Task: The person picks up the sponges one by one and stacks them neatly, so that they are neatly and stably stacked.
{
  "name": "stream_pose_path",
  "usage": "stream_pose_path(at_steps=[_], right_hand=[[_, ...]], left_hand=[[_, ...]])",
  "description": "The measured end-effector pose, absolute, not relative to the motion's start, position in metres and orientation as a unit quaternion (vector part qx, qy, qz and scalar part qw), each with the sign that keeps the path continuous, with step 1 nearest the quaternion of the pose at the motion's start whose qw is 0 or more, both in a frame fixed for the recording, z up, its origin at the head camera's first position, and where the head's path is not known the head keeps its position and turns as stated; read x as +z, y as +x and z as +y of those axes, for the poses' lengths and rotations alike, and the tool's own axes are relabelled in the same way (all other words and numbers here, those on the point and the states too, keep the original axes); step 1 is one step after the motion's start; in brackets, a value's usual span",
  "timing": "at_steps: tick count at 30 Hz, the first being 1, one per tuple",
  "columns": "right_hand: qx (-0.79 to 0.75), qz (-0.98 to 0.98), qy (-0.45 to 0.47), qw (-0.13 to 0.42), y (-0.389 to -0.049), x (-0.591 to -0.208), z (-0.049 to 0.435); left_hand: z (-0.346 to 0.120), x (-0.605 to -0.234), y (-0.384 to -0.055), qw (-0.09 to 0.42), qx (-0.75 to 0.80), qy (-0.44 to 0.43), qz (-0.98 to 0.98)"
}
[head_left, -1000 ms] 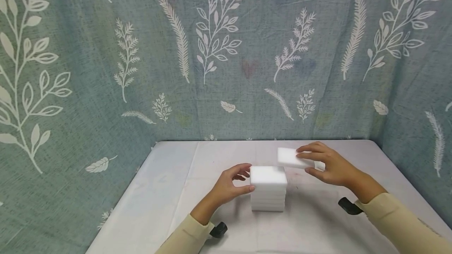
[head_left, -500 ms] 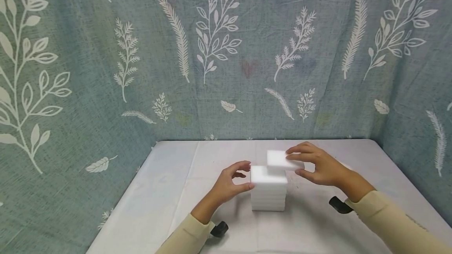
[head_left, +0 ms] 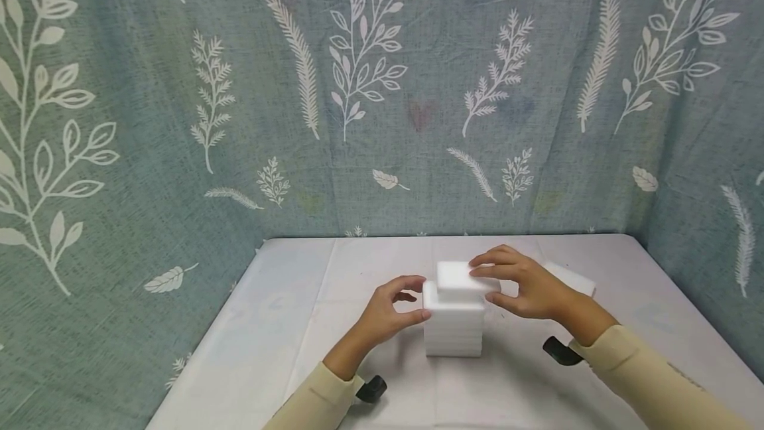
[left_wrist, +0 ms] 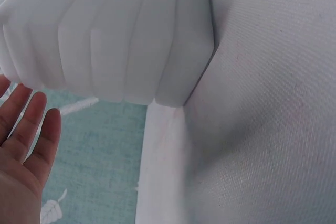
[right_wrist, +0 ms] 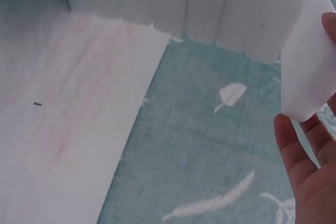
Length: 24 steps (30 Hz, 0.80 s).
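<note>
Several white sponge blocks form a neat stack (head_left: 453,330) mid-table in the head view. My left hand (head_left: 384,310) is at its upper left side, thumb by the front corner and fingertips by the back corner; in the left wrist view the fingers (left_wrist: 44,145) look loosely extended. My right hand (head_left: 525,284) holds another white sponge block (head_left: 456,277) by its right end, thumb at the front and fingers across the back. This block overlaps the stack's top, sitting a little right and back of it. The right wrist view shows it tilted beside the top blocks (right_wrist: 262,14).
Another white sponge block (head_left: 570,277) lies on the table behind my right wrist, partly hidden by it. A white cloth covers the table (head_left: 286,324). Leaf-patterned green-blue curtains (head_left: 382,204) enclose the back and both sides. Black wrist mounts (head_left: 371,389) stick out under both sleeves.
My right hand has carried its sponge block left and slightly down, from right of the stack to over its top. The block lying behind has come into view. My left hand has hardly moved.
</note>
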State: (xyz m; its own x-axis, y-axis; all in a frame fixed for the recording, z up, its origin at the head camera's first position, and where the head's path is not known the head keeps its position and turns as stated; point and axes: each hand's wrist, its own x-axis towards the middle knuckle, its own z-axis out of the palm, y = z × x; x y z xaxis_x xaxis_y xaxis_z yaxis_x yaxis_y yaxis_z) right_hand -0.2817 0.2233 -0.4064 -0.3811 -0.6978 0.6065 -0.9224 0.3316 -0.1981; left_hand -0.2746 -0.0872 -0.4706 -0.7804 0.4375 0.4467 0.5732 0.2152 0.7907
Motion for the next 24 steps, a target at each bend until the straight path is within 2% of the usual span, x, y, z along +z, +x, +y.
stream_pose_path(at_steps=[13, 20, 24], right_hand=[[0.270, -0.785, 0.523, 0.194, -0.278, -0.407, 0.212], [0.264, -0.781, 0.530, 0.199, -0.279, -0.406, 0.208], [0.263, -0.774, 0.539, 0.204, -0.280, -0.408, 0.207]], left_hand=[[-0.085, -0.469, -0.274, 0.052, -0.536, -0.310, -0.783], [-0.081, -0.439, -0.255, 0.037, -0.544, -0.314, -0.778], [-0.082, -0.453, -0.262, 0.037, -0.541, -0.307, -0.782]])
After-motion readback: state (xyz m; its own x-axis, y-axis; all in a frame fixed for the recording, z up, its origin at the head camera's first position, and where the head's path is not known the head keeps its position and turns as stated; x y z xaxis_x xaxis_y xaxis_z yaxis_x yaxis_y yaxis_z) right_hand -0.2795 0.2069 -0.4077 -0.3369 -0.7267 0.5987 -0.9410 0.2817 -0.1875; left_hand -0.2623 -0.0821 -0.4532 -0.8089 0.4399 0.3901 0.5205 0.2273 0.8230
